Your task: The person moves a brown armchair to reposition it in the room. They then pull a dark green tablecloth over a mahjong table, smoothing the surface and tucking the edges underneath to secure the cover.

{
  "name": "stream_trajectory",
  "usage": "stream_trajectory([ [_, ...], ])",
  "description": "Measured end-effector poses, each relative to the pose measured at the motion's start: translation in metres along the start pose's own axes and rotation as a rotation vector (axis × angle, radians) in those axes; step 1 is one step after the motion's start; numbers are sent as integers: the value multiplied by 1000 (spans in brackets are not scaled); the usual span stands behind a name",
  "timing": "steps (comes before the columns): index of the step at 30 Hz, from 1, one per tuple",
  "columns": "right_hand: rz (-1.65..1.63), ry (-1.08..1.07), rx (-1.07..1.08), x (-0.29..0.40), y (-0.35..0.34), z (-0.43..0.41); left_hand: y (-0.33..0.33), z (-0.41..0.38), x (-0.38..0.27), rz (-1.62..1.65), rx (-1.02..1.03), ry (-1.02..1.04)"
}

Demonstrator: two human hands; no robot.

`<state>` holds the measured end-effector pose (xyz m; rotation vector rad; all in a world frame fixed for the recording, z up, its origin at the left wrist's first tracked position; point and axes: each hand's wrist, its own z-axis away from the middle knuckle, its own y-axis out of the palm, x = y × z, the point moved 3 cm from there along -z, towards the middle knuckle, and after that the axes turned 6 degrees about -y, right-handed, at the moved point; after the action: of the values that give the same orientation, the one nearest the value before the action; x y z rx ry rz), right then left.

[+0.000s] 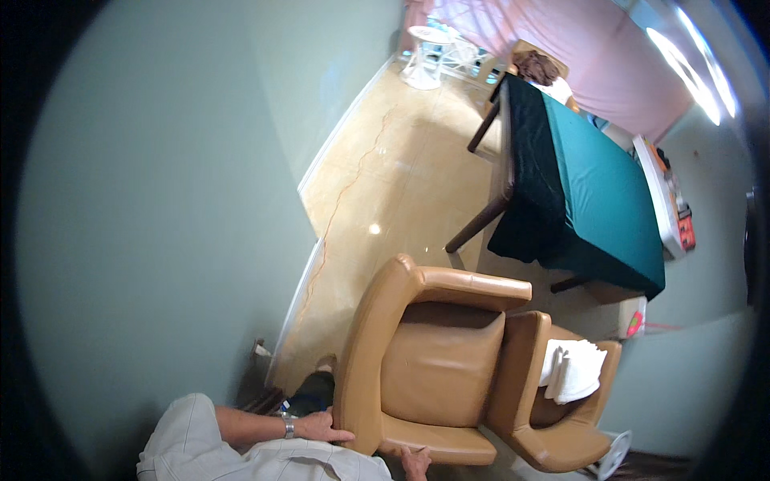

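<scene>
A tan leather armchair [445, 361] stands directly before me. My left hand [322, 427], with a metal-banded watch on its wrist, grips the outer edge of the backrest, thumb lying on the leather. Over the near armrest [439, 442] curl the fingers of my right hand [415, 463]; part of that hand is cut off by the bottom edge. Beside this chair is a second tan armchair [574, 436], with folded white towels [574, 370] on it.
A table with a green cloth [607, 192] stands beyond the chairs. A thin cord [343, 192] runs along the tile floor beside the grey-green wall [168, 210]. Farther back are a white round stand [424, 60], pink curtains [589, 54] and a white shelf [656, 192] holding several items.
</scene>
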<state>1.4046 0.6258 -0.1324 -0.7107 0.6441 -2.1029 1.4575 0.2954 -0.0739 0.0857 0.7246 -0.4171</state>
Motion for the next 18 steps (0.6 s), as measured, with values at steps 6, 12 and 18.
stream_trajectory([
  [6, -103, 133, 45, 30, 3, 20, -36, 17, -22, 14, 166, -50],
  [12, -155, 151, -97, 32, 20, 24, -126, 16, -80, -130, -148, -76],
  [18, -205, 364, -171, 52, -2, 40, -191, -45, -151, 40, -308, 136],
])
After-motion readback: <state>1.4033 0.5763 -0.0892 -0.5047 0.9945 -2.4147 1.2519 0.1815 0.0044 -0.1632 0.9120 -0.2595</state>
